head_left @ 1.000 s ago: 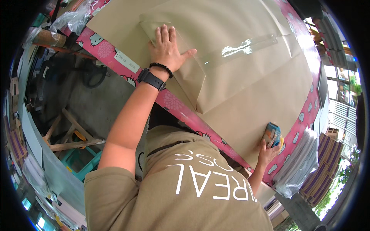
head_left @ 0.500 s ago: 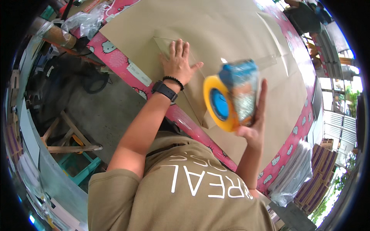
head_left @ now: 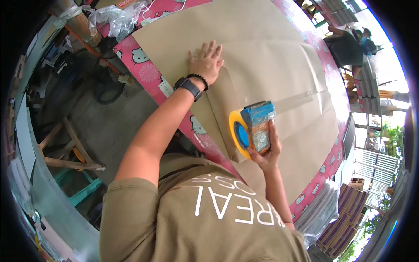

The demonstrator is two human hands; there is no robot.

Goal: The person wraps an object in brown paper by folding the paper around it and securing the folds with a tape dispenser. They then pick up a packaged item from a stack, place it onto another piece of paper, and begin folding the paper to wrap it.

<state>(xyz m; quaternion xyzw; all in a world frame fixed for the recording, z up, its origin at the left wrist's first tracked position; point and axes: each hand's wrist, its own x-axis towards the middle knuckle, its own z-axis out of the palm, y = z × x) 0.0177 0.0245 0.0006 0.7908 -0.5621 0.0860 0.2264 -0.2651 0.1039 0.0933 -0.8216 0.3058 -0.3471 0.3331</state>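
Observation:
A large sheet of brown kraft paper (head_left: 279, 56) covers most of the table, with a folded flap along the edge nearest me. My left hand (head_left: 207, 63) lies flat on the paper beside that flap, fingers spread; a watch and a dark bead bracelet are on its wrist. In my right hand (head_left: 268, 153) is a tape dispenser (head_left: 262, 126), blue at its top, wrapped in clear and brown tape, with a yellow roll on a blue hub at its left side. It is held over the flap's near end. A strip of clear tape (head_left: 297, 101) runs across the paper right of it.
A pink patterned cover (head_left: 142, 65) shows round the paper. Crumpled clear plastic (head_left: 118, 19) lies at the table's far left corner. On the floor at left are a wooden frame (head_left: 72, 162) and a teal crate (head_left: 85, 190). Wrapped stacks (head_left: 321, 209) stand at right; a person (head_left: 349, 48) is at far right.
My right hand has brought the tape dispenser lower and closer to the paper, and its tilt has changed. My left hand has shifted slightly farther along the paper and stays flat.

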